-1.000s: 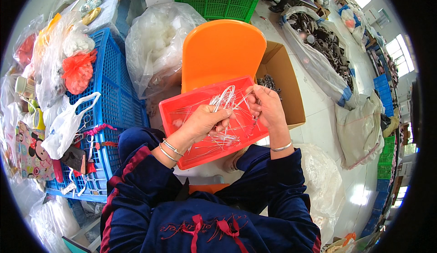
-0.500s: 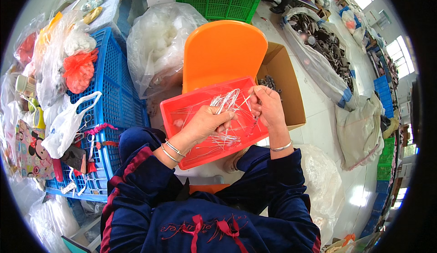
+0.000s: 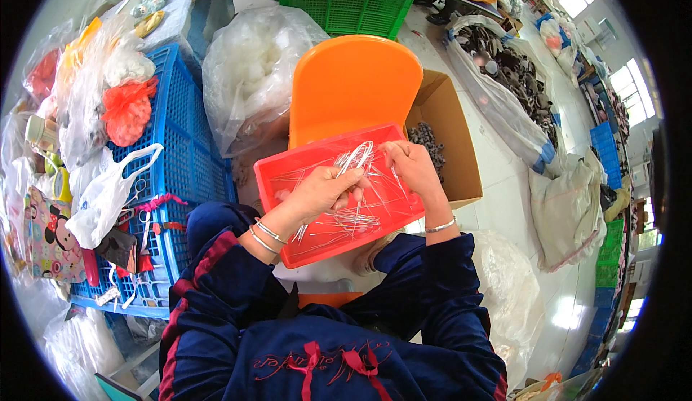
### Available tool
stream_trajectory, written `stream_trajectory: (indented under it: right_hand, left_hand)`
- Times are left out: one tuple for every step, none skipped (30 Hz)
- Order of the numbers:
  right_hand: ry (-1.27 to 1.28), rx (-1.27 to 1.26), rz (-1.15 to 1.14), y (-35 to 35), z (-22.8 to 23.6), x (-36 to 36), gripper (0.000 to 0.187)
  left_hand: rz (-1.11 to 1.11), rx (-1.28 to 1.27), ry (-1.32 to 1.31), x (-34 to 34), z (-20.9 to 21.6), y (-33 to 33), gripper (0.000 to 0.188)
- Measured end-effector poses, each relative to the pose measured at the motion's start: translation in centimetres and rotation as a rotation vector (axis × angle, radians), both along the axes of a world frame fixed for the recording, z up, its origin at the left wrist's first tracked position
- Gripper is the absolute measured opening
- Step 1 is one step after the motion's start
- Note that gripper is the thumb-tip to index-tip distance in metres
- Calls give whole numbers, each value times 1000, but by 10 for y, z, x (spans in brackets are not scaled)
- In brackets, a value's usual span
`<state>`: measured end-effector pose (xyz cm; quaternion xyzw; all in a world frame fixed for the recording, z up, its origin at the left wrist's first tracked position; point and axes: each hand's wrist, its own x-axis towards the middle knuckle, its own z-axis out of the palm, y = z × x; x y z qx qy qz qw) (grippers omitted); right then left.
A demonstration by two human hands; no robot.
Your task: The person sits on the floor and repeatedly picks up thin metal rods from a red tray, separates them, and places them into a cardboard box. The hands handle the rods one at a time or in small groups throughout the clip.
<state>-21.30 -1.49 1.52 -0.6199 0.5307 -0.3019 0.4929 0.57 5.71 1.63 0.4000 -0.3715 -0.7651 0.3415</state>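
Observation:
Over a shallow red tray (image 3: 339, 249) my left hand (image 3: 326, 195) is closed around a bundle of thin white wire-like strands (image 3: 355, 157). The strands' looped ends stick out beyond the fingers, toward the far side of the tray. At the tray's right part, my right hand (image 3: 416, 169) has its thumb and fingers pinched together, close to the bundle's right side. Whatever lies in that pinch is too small to make out. More loose white strands (image 3: 349, 222) are scattered on the tray's bottom, below my left hand.
Beyond the tray stands an orange chair (image 3: 357, 87); a cardboard box (image 3: 461, 152) with grey pieces is to its right. A blue plastic crate (image 3: 169, 112) is on the left, beside a clear bag of white stuffing (image 3: 256, 69). At the back is a green crate (image 3: 346, 8).
My right hand has moved slightly left and down, nearer the bundle. The strand that stuck out from its fingers no longer shows clearly. My left hand still grips the bundle.

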Motion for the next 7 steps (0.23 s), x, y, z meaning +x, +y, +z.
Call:
stream_trajectory:
  right_hand:
    - [-173,129,7,9,15,8,26]
    - [-250,158,29,13,18,14,25]
    - [-328,187,47,17,20,18,25]
    - [-406,217,66,18,20,20,25]
    - [-412,226,78,18,18,19,25]
    - [-418,234,90,17,15,19,25]
    - [-425,243,103,14,10,19,25]
  left_hand:
    - [-9,8,3,-1,0,0,35]
    - [-17,15,6,-2,1,0,33]
    - [-28,23,8,-3,2,0,32]
    - [-34,21,-1,-4,3,1,32]
    - [-40,18,-12,-5,5,2,32]
    - [-46,15,-22,-6,7,3,32]
    - [-43,13,-33,-6,3,2,32]
